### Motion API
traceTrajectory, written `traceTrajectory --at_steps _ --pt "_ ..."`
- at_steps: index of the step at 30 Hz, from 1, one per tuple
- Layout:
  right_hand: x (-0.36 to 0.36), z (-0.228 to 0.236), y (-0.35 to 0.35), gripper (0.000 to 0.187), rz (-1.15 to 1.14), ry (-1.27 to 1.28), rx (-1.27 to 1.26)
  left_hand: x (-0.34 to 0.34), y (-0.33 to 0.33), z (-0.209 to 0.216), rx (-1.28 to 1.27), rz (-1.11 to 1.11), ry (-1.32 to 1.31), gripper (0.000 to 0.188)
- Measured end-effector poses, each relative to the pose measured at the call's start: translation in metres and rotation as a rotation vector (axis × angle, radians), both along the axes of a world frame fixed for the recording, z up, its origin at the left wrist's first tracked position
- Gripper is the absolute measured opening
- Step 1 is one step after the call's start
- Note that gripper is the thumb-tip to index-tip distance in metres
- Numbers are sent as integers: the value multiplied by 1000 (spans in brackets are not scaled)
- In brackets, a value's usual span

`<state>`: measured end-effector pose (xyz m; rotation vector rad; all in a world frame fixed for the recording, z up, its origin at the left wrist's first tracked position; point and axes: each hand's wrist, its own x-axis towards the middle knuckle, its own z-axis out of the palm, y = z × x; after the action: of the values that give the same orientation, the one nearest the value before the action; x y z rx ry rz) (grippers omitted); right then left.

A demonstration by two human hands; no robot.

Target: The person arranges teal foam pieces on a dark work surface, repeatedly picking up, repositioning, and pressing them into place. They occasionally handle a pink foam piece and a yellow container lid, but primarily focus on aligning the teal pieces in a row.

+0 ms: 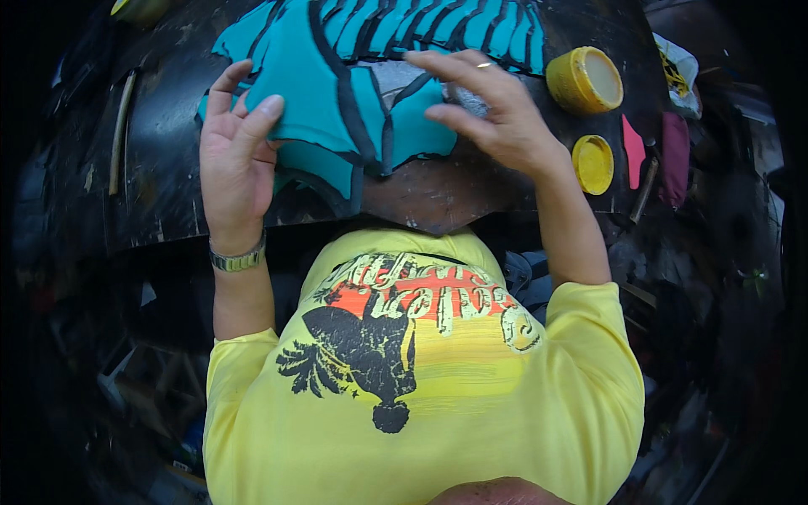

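A large teal cut piece with black edging (311,93) lies tilted in front of me. My left hand (237,156) grips its left edge, the thumb on top and some fingers hidden behind it. Over the right side, my right hand (501,114) is open with thumb and fingers apart, holding nothing. Below it sits a smaller teal piece with black edges (421,126), close to the thumb. Another teal piece (316,168) shows under the large one. Farther back, several teal strips with black edges (438,25) overlap in a row.
An open yellow tub (581,80) lies to the right, near a round yellow lid (592,165). Beyond are a pink flat piece (633,151), a wooden-handled tool (646,189) and a maroon pouch (675,160). A wooden stick (122,135) rests at the dark table's left.
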<state>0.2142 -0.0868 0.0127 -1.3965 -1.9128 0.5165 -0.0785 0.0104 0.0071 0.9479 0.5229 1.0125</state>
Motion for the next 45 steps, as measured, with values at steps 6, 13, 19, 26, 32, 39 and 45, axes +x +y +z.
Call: traceTrajectory --at_steps 6,13,19,26,32,39,45 --pt "102 25 -62 36 -523 55 397 51 -25 16 243 -300 283 36" --pt "181 17 -80 41 -763 -549 203 111 -45 7 493 -477 401 29" --pt "188 11 -66 41 -716 -678 55 127 -58 1 419 -524 452 29" --pt "145 10 -85 39 -1047 -564 210 145 -66 -7 664 -406 528 32" --pt "90 -1 -121 37 -871 -296 -327 153 -69 -14 902 -249 599 38" --pt "47 -42 -128 42 -515 11 30 155 -63 -23 1010 -235 816 40" --pt "41 -56 -124 38 -491 -296 -50 157 -61 -26 1032 -233 813 40"
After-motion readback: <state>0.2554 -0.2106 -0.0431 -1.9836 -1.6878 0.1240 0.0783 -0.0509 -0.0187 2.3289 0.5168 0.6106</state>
